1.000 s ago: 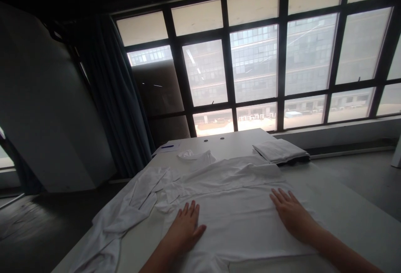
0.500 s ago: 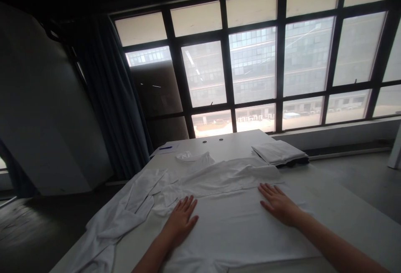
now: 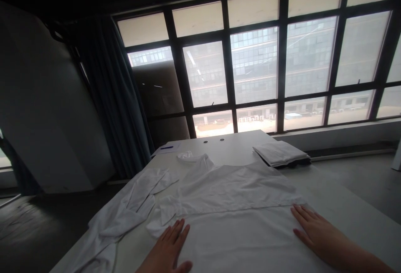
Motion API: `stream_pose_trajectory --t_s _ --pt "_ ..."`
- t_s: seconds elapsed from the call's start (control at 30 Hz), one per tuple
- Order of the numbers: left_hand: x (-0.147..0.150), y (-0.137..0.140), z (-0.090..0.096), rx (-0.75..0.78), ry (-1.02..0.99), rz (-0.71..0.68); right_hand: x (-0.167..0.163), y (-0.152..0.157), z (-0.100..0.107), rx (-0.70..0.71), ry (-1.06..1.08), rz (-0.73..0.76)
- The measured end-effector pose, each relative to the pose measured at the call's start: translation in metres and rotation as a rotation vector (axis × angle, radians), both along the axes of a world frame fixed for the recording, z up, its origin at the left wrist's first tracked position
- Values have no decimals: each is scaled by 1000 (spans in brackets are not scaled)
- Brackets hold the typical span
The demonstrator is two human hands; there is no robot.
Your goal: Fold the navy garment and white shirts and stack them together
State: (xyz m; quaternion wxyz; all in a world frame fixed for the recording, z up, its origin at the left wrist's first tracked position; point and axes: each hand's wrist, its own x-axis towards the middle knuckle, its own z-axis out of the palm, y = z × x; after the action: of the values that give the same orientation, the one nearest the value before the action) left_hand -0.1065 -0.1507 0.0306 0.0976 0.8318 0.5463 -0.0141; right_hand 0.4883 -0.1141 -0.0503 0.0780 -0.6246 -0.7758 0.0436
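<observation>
A white shirt [image 3: 238,185] is spread on the white table in front of me, with a seam or folded edge running across it. My left hand [image 3: 171,246] lies flat near the shirt's left side, fingers stretched out. On the right side of the cloth, my right hand [image 3: 316,231] rests palm down with its fingertips at the cross edge. Neither hand grips anything. To the left, a second crumpled white garment [image 3: 125,214] drapes along the table's edge.
Folded white cloths [image 3: 280,152], with something dark beneath, are stacked at the table's far right. A blue pen [image 3: 166,147] lies on paper at the far left. Beyond the white table [image 3: 244,139] stand large windows [image 3: 253,64] and a dark blue curtain [image 3: 117,97].
Both hands have slid toward me and farther apart. The shirt's cross edge has come nearer with them, and the upper part of the shirt now lies flatter.
</observation>
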Motion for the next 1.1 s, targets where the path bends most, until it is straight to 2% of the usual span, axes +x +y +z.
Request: stream_pose_trajectory --t_s 0.1,0.2,0.23,0.33,0.43,0.53,0.63,0.77,0.87,1.1 --pt "29 -5 21 -25 21 60 -8 -1 30 -40 -22 33" --pt "82 5 32 33 -19 -9 -58 12 60 27 25 61" --pt "102 11 32 35 -40 -61 -83 18 65 62 99 128" --pt "151 36 22 21 -107 -262 -157 34 62 48 251 337" --pt "166 65 6 49 -140 -374 -194 48 46 0 233 377" --pt "139 90 -6 23 -95 -306 -175 63 34 -25 168 287" --pt "89 108 -14 67 -43 -157 -121 76 26 -21 98 130" --pt "32 115 -18 127 19 40 -52 86 19 -5 19 -102" --pt "14 110 -17 139 44 119 -27 80 14 0 -8 -143" --pt "4 61 -4 26 42 58 -2 27 -7 32 -6 -94"
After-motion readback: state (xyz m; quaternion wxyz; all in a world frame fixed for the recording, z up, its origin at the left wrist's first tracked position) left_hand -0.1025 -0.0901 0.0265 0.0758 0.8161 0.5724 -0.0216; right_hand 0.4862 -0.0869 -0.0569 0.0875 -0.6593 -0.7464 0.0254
